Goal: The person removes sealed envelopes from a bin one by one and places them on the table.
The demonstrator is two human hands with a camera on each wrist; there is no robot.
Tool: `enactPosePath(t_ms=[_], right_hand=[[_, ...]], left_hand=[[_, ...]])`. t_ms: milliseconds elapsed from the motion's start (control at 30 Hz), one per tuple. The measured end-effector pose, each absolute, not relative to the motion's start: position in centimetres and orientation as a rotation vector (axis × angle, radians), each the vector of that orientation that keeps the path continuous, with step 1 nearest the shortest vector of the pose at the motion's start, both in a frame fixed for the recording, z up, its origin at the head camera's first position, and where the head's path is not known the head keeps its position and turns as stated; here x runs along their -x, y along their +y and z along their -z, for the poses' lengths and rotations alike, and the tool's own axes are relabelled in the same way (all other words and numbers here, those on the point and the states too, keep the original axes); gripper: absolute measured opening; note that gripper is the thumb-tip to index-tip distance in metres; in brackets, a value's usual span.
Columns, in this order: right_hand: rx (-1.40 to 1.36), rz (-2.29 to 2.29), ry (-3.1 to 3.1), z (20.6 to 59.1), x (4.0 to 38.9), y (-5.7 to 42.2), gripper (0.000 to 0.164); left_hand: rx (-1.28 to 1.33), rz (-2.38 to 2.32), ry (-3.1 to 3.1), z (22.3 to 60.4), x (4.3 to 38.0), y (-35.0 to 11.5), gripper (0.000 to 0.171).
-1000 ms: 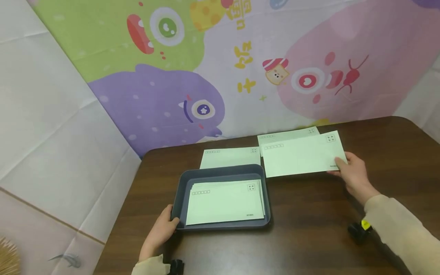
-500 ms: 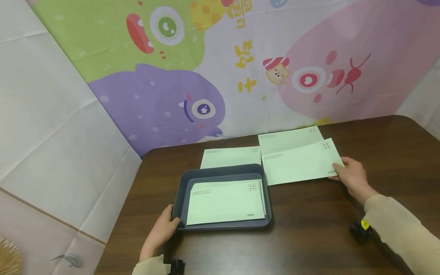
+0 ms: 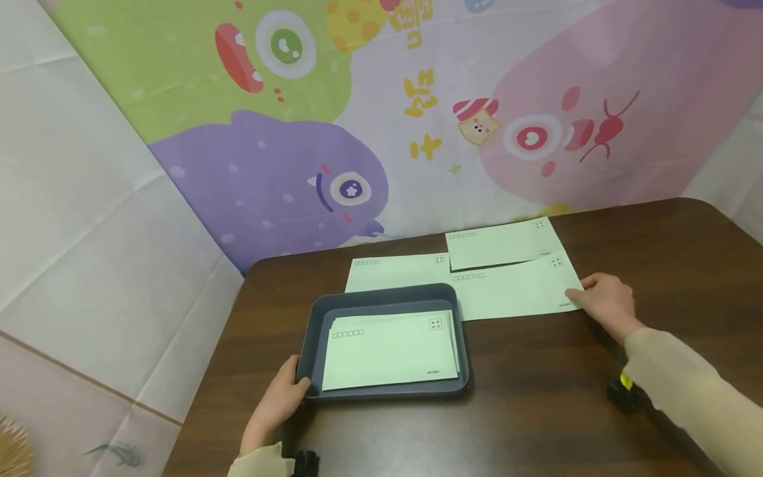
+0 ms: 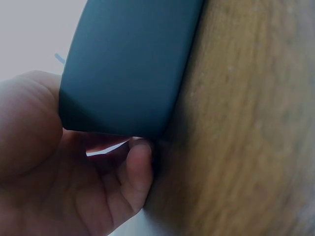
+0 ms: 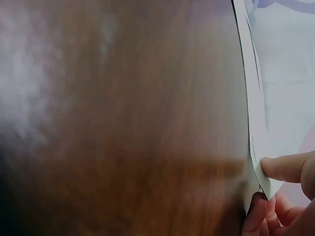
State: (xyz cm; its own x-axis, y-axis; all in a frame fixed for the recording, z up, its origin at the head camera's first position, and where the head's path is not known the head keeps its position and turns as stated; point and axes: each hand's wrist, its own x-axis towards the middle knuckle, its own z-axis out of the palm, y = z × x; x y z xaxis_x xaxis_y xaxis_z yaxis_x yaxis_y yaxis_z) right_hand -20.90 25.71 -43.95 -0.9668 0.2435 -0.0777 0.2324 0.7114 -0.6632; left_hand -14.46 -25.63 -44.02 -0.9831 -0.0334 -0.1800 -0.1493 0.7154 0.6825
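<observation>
I set the grip of the left hand (image 3: 280,394) on the near left corner of the dark tray (image 3: 387,297), thumb over the rim, fingers outside the wall. I set the grip of the right hand (image 3: 607,301) as a pinch on the right end of the near right envelope (image 3: 515,289), thumb above, fingers beneath. This envelope lies right of the tray, on the near side of the far right envelope (image 3: 499,244). I judge the step in hand to be placing it flat: lower the pinched corner, square the far edge against its neighbour, then release; do not squeeze, since thin paper likely creases. The right wrist view shows that corner curved. Materials: smooth, matt tray with rounded corners and raised walls; pale rectangular paper in the envelope stack (image 3: 390,351) inside it and the left envelope (image 3: 396,271) beyond; glossy, wood-grained desk (image 3: 536,411).
</observation>
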Motion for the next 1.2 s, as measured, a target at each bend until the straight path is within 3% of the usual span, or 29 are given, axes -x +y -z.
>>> enactPosePath(t_ms=[1200], right_hand=[[0.505, -0.953, -2.995, 44.4, 22.3, 26.6, 0.048]], left_hand=[[0.151, -1.130, 2.753, 44.1, 14.5, -25.6, 0.036]])
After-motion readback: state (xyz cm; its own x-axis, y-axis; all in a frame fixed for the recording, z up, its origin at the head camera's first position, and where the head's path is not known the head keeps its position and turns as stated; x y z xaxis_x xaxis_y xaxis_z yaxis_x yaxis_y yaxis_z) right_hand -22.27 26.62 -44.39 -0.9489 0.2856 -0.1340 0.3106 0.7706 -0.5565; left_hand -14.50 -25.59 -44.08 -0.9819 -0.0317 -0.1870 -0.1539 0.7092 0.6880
